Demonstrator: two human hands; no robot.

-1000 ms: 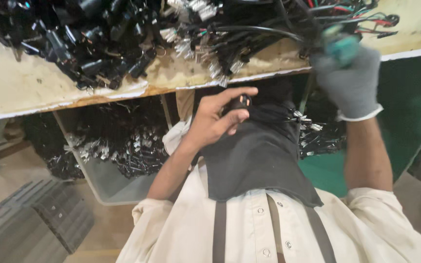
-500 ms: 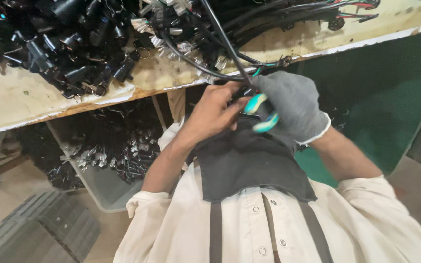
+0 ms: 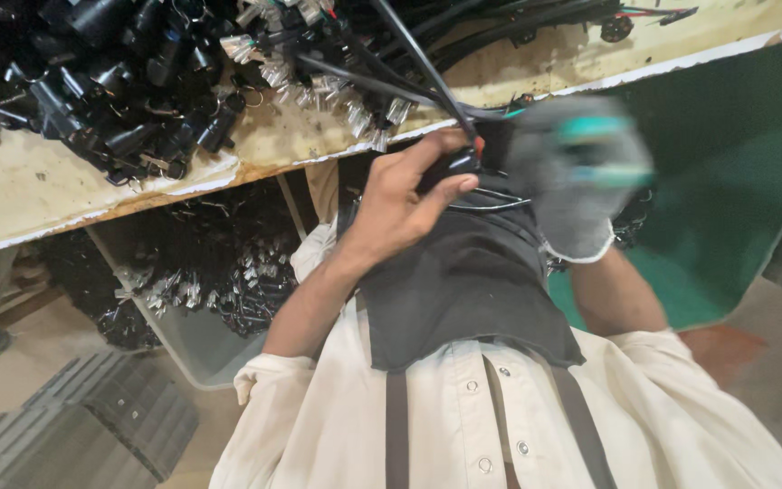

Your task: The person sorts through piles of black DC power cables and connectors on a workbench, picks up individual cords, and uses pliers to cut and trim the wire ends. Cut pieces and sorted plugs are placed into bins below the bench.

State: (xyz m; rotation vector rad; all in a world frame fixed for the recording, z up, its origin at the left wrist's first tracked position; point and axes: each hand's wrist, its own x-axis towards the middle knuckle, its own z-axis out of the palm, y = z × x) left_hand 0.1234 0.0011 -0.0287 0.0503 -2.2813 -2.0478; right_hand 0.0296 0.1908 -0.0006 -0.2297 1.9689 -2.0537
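The bare left hand [image 3: 405,204] pinches a small black connector [image 3: 452,166] between thumb and fingers, just below the bench [image 3: 65,195] edge. Black cables [image 3: 409,68] run from it up onto the bench. The gloved right hand [image 3: 572,172] is just beside it, blurred; I cannot tell its grip. A bin [image 3: 196,340] of parts stands underneath.
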